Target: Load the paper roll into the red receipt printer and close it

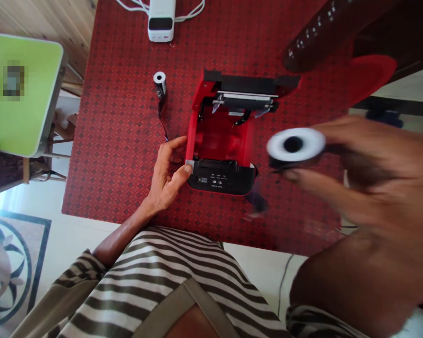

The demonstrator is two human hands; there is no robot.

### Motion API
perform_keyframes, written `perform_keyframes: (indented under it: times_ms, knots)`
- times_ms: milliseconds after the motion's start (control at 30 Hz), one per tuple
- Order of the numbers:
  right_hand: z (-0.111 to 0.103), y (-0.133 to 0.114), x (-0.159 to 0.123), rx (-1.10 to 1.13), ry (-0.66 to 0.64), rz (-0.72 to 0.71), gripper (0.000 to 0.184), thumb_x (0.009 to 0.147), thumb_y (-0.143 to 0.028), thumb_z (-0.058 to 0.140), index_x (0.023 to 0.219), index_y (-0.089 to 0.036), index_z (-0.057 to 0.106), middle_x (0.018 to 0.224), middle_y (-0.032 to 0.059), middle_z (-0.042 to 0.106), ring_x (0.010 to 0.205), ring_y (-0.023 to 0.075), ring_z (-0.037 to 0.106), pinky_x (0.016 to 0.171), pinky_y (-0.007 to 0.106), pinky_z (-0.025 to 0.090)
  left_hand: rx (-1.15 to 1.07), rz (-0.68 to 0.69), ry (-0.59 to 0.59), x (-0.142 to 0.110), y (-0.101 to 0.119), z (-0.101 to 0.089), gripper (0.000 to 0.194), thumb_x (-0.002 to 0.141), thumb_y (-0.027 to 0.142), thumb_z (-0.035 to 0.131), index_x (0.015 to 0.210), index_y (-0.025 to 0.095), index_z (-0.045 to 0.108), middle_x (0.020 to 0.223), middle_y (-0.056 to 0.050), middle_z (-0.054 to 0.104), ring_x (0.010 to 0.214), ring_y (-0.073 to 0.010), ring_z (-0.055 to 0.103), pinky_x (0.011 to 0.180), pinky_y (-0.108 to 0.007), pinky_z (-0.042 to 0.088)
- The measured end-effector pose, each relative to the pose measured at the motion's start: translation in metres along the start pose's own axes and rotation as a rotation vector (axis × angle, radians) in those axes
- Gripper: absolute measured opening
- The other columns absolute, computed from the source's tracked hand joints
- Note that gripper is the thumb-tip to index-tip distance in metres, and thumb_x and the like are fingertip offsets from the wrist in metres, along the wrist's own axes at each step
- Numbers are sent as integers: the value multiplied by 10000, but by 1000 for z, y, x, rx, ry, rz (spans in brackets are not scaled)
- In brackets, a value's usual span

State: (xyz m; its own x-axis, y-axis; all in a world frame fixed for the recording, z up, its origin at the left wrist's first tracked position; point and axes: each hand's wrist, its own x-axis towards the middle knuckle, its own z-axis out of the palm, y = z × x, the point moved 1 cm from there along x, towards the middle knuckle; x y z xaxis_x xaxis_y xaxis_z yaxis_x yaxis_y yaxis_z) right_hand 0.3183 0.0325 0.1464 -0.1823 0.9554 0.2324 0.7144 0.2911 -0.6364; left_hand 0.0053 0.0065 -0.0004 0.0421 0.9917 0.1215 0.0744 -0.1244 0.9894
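A red and black label or receipt printer (220,185) stands on the table with its lid (250,87) raised. Its red inner bay (220,136) shows no roll inside. My left hand (165,173) grips the printer's left side, thumb on the front corner and fingers along the edge. To the right of the printer, my right hand (366,173) holds up a paper roll (310,136) with a white end, a dark hole and a dark outer side. The roll is blurred. A smaller roll (160,80) stands left of the printer, with a dark strip trailing toward my left hand.
The table (120,155) has a red patterned cover. At the back lies a white power bank (161,21) with white cables. A dark cylinder (303,47) stands back right, near a red round seat (373,75). A green table (28,126) stands at left.
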Motion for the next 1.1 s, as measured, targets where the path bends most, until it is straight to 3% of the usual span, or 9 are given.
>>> perform_keyframes:
  times_ms: [100,267,533,700,800,933,1100]
  knots:
    - [23,-18,20,-159,-211,-257,236,1126,-324,813,1343,-352,902,1290,80,961,1216,388,900,1118,605,756,9,2,-23,1,5,-1,718,1188,849,788,1719,366,769,1611,-146,824,1403,-400,788,1212,-612,674]
    - [62,-18,38,-415,-288,-259,196,1054,-120,760,1128,-292,818,1169,125,921,1209,421,870,1071,565,740,-1,-28,-53,-1,10,-2,699,1205,824,792,1733,368,758,1650,-151,806,1432,-407,778,1203,-610,683]
    - [68,-21,32,-497,-273,-259,174,1126,-179,698,1151,-286,833,1129,147,912,1204,421,867,934,531,719,-11,-28,-53,-2,12,0,702,1212,824,781,1729,350,754,1660,-155,809,1486,-416,786,1255,-624,685]
    - [83,-16,35,-484,-183,-227,203,1137,-209,676,1089,-311,846,1095,135,922,1108,404,876,883,540,720,-2,-11,-42,-1,11,0,699,1214,826,779,1726,350,758,1658,-157,812,1481,-424,777,1273,-647,663]
    - [99,-10,38,-472,-121,-201,279,1177,-257,634,983,-341,815,989,116,890,1028,382,847,964,584,724,-6,-21,-50,-1,13,0,699,1221,823,773,1740,355,752,1682,-159,808,1504,-432,765,1265,-646,664]
    - [117,0,39,-379,-122,-187,305,1185,-301,614,932,-317,785,910,124,827,1132,418,834,1195,690,686,-6,-24,-48,-1,13,0,713,1218,831,776,1747,355,743,1672,-157,815,1501,-426,764,1272,-644,663]
    - [115,4,39,-383,-153,-142,325,1145,-194,591,892,-310,759,950,147,834,1240,447,828,1250,725,670,-3,-9,-40,-2,13,1,700,1227,817,776,1743,345,750,1664,-160,806,1499,-419,770,1278,-635,657]
